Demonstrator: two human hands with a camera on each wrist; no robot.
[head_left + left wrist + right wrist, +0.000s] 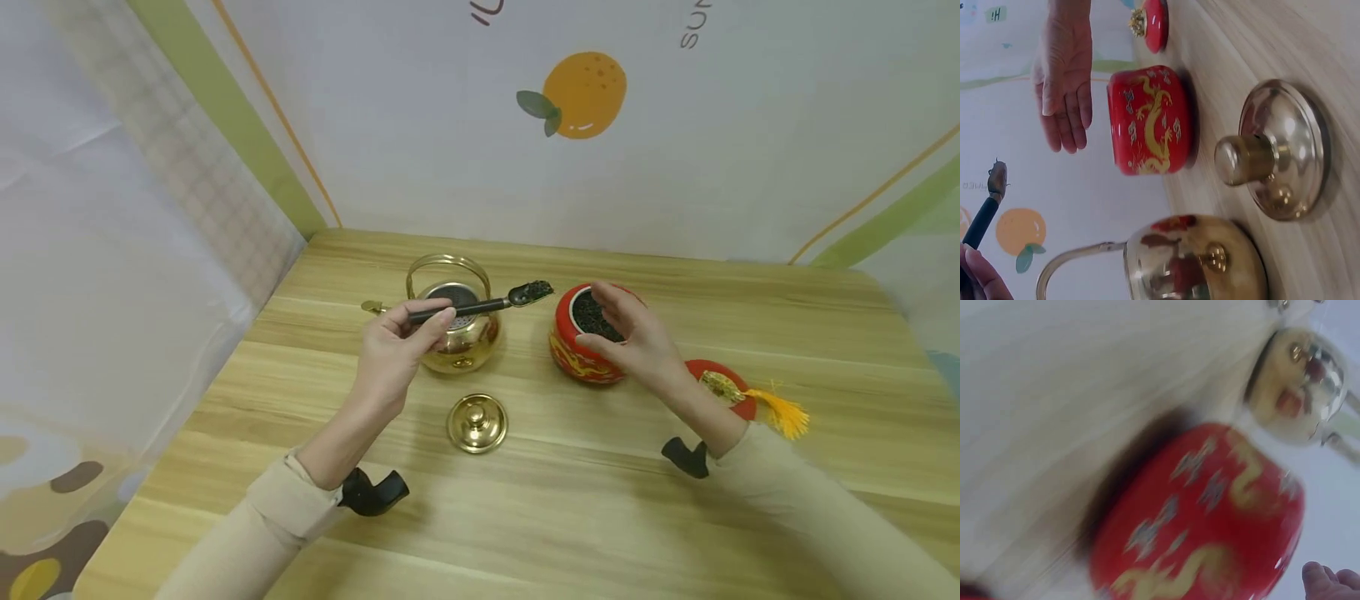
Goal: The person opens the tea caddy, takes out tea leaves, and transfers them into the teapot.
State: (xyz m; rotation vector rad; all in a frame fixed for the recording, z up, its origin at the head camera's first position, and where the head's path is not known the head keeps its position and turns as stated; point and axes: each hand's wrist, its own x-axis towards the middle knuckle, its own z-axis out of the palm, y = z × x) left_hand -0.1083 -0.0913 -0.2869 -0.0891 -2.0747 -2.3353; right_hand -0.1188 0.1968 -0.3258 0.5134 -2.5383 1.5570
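A scoop (480, 308) was held well above the table (540, 525), its handle crossing over the open brass kettle (461, 350) in the head view. Spilling was judged the main risk: dark leaves (537, 291) were piled in the bowl, with strands sticking out past its rim, and could be shed by any roll of the handle. Since the bowl was placed between the kettle and the red jar (581, 362), anything dropped might be scattered on the wood. The kettle's raised hoop (448, 260) could also be knocked if the scoop were lowered carelessly.

The scoop's handle was pinched between the thumb and fingers of the left hand (397, 346). The right hand (636, 333) was held empty over the jar, its fingers extended and its thumb spread apart, with nothing touched.
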